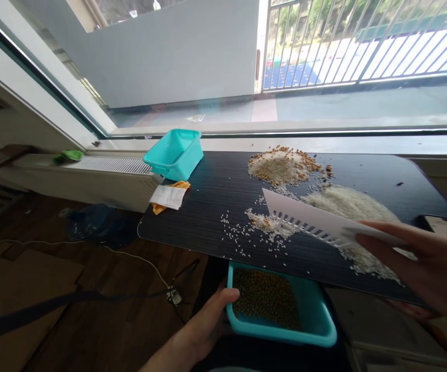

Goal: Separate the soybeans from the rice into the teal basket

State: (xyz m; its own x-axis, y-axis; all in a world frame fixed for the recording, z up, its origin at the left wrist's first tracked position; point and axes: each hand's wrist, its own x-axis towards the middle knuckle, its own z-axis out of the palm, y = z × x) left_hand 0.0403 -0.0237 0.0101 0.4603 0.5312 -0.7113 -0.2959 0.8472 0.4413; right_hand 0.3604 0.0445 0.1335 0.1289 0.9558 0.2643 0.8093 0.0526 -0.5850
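Observation:
My right hand [427, 261] is closed around a white slotted plastic scraper [304, 214], held tilted over the dark board. Its slotted edge faces a small scatter of rice [272, 227] with a few brown grains in it. Below the board's front edge, my left hand [203, 323] grips the side of a turquoise tub [320, 336], thumb over the rim. Small brownish-green grains [265, 297] cover much of the tub's bottom. A larger rice pile [357, 204] lies behind the scraper, partly hidden by it. Further back is a mixed pile of rice and brown grains [283, 165].
A second turquoise tub [176, 152] stands at the board's [211, 181] back left corner. Before it lies a white tissue [168, 197] on an orange cloth [159, 208]. A phone [446, 227] rests at the right. The window runs along the back; cables cross the floor.

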